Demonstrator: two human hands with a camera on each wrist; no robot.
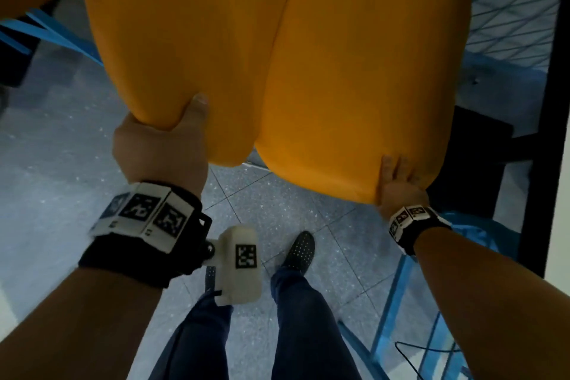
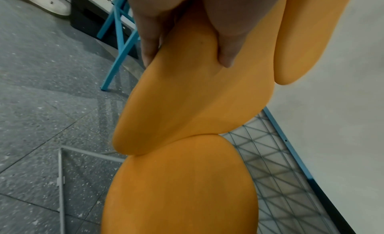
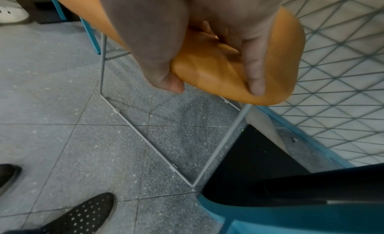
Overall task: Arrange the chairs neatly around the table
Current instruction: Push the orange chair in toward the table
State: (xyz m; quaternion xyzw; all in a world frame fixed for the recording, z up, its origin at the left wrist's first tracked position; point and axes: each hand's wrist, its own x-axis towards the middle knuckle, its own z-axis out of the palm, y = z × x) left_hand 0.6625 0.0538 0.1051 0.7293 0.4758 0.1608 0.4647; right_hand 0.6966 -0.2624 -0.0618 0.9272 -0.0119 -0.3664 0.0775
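Left grip point(image 1: 160, 145): clenched on top edge of orange chair point(image 1: 277, 55) backrest, thumb over front.
Right grip point(image 1: 401, 185): grasping same backrest edge at other corner.
Chair position: grey wire legs point(image 3: 145, 139) over speckled tile floor point(image 1: 61, 148), just beside blue-framed table point(image 2: 290, 155).
Feet: dark perforated shoe point(image 1: 300, 251) behind chair.

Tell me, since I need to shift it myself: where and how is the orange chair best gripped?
Grip the orange chair at the padded backrest's top edge, from behind, one hand per lobe corner, as the left hand and right hand do; the soft rounded rim lets fingers wrap over.
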